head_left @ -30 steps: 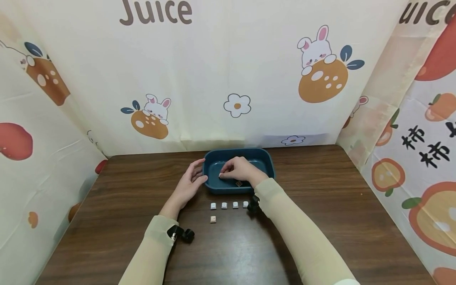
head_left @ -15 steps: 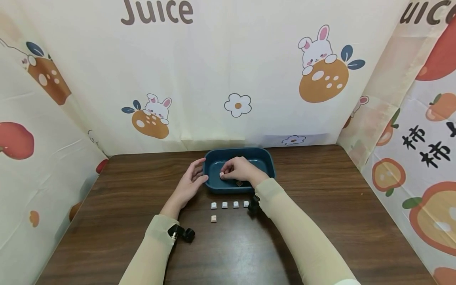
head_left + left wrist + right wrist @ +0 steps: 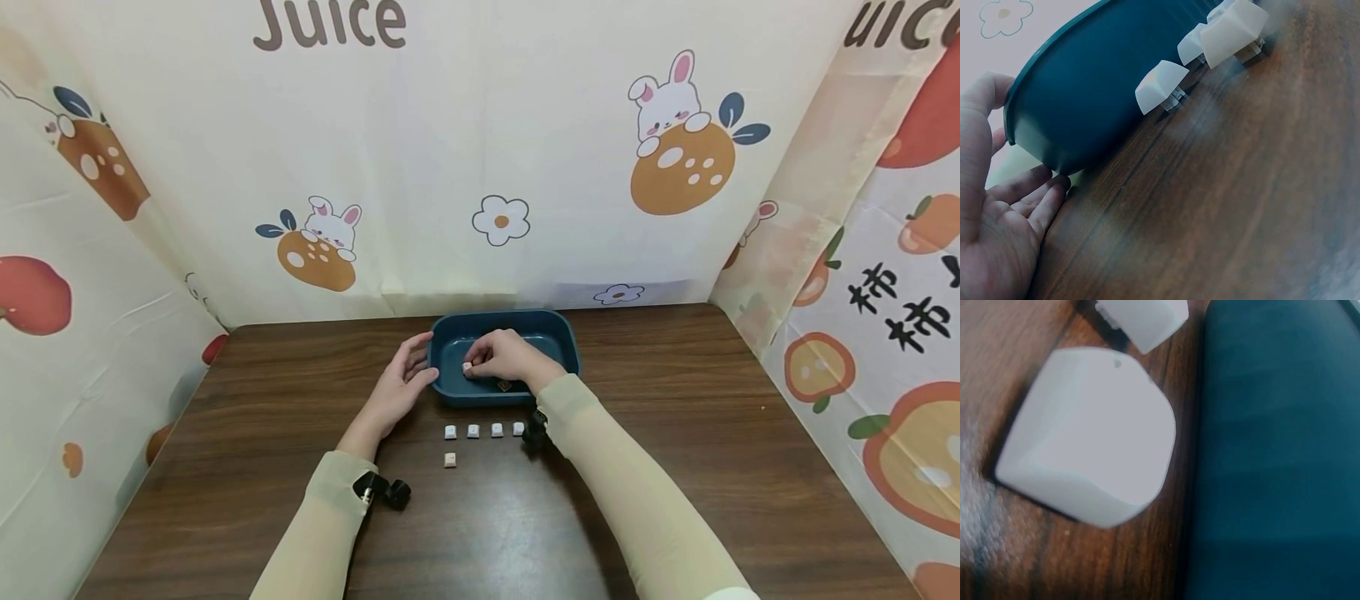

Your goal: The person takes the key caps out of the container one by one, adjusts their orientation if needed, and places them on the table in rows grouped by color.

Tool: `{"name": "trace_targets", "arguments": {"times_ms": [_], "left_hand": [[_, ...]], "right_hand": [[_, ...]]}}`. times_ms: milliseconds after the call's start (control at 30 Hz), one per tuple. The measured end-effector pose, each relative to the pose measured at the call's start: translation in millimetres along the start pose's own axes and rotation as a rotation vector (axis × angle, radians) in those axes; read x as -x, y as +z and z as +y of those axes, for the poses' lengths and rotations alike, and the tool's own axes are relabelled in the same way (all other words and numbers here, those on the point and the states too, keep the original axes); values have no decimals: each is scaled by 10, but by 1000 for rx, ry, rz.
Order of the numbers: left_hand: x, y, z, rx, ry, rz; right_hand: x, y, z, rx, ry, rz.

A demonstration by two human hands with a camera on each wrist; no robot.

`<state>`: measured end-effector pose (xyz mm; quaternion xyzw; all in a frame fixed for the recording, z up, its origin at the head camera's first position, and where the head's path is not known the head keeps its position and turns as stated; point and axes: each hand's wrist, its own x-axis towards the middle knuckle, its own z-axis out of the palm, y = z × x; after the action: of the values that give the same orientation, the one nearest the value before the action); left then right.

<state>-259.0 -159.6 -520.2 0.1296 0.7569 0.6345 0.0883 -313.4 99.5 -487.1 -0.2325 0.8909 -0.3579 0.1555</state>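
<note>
A dark blue tray (image 3: 480,401) stands at the back of the table. My right hand (image 3: 513,357) reaches into it from the right and pinches a small white keycap (image 3: 467,367) between thumb and fingertips. Beneath that hand, a small dark piece (image 3: 504,386) lies on the tray floor. At the tray's left end, my left hand (image 3: 393,387) touches the rim and side with relaxed, lightly bent fingers; the left wrist view shows its fingertips against the tray wall (image 3: 1085,94). The right wrist view has a white keycap (image 3: 1091,437) close up, with the right hand out of frame.
In front of the tray runs a row of several white keycaps (image 3: 473,432), the rightmost beside the right wrist camera (image 3: 534,433). One cream keycap (image 3: 450,460) sits nearer, below the row's left end. A printed curtain (image 3: 420,167) rises behind the table.
The pinched keycap shifted slightly and shows a little more of itself between the right fingertips than a second ago. The left hand, tray and row of keycaps hold their places.
</note>
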Motion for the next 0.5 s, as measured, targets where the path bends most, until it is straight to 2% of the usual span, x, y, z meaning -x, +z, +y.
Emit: {"name": "trace_targets", "arguments": {"times_ms": [500], "left_hand": [[-4, 1, 9, -2, 7, 8]], "right_hand": [[0, 1, 5, 6, 1, -2]]}}
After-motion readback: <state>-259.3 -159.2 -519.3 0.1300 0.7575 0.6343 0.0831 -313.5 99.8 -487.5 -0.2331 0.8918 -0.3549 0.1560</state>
